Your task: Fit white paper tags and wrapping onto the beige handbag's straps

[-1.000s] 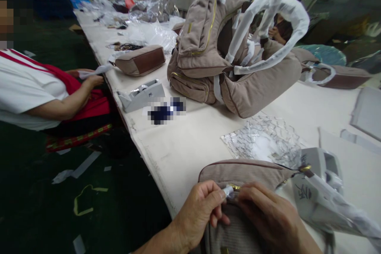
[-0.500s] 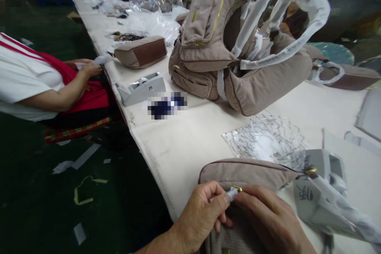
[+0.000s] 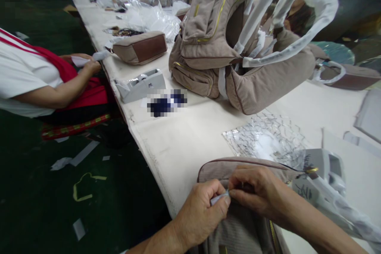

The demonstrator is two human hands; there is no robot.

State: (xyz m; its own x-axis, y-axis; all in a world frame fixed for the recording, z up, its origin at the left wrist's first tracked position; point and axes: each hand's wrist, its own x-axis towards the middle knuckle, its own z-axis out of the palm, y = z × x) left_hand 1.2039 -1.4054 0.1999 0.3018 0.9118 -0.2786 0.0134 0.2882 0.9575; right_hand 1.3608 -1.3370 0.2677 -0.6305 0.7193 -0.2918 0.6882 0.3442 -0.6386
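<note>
A taupe ribbed fabric bag (image 3: 238,232) with dark piping lies at the table's near edge, under both hands. My left hand (image 3: 202,208) is closed around a small white wrapped strip (image 3: 218,198); thumb and fingers pinch it above the bag. Against the strip's right end, the fingertips of my right hand (image 3: 256,190) press together. Whatever is inside the white wrapping is hidden. A gold zip (image 3: 272,232) shows on the bag below my right wrist. To the right, the bag's strap (image 3: 336,194) is wrapped in whitish film.
A grey tape dispenser (image 3: 326,166) stands just right of the bag, and another tape dispenser (image 3: 144,85) farther left. Large stacked taupe bags (image 3: 208,47) rise mid-table. Patterned plastic (image 3: 238,139) lies between. A person in a red apron (image 3: 93,95) sits left.
My right hand has lifted and turned, its fingertips now meeting at the strip's end. The gold zip end seen beside the fingers before is now covered. My left hand stays nearly in place.
</note>
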